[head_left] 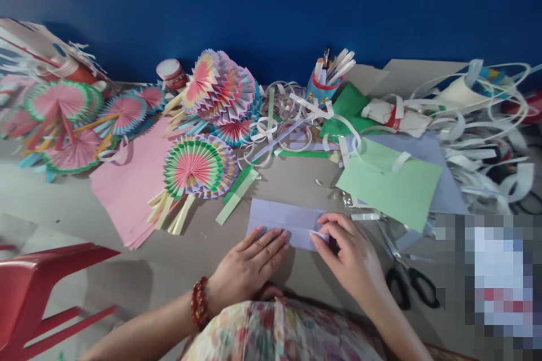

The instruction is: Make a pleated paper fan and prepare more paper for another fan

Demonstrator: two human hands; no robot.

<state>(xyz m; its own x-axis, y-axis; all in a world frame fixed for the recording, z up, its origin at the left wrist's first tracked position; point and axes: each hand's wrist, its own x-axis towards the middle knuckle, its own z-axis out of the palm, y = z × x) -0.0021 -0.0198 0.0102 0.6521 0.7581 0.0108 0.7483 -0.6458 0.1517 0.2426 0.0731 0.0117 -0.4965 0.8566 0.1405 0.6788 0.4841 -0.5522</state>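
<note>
A pale lavender sheet of paper [284, 218] lies on the grey floor in front of me, folded along its near edge. My left hand [249, 266] lies flat on its near left edge, fingers stretched out and pressing down; a red bead bracelet is on that wrist. My right hand [351, 254] pinches the near right edge of the same sheet between thumb and fingers.
Black-handled scissors [406, 276] lie just right of my right hand. Green paper [392, 183] and pink paper [131, 186] flank the sheet. Several pleated paper fans [195, 166], curled white strips [275, 124] and a pen cup [322, 87] fill the back. A red plastic chair [38, 287] stands at left.
</note>
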